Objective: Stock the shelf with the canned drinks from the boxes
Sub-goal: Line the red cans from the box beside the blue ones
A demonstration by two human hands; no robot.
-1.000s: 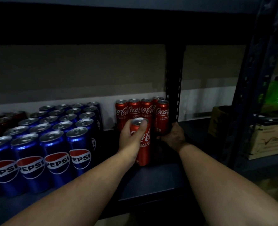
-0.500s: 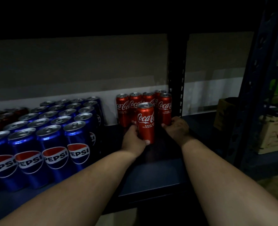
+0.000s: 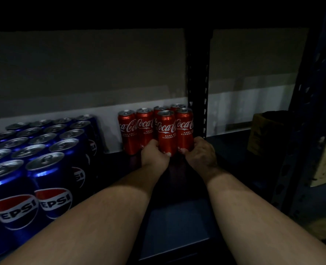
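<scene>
Left hand (image 3: 154, 157) grips the base of a front Coca-Cola can (image 3: 167, 132), upright on the shelf (image 3: 177, 226). Right hand (image 3: 201, 154) curls round the neighbouring can (image 3: 185, 129), touching alongside.

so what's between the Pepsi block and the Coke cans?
Head view: only a bare strip of dark shelf separates the Pepsi cans from the Coke cans.

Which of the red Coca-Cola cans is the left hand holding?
The front-row can, second from the right. The left hand grips its base; it stands nearer the camera than the back cans, beside the can the right hand holds.
</scene>
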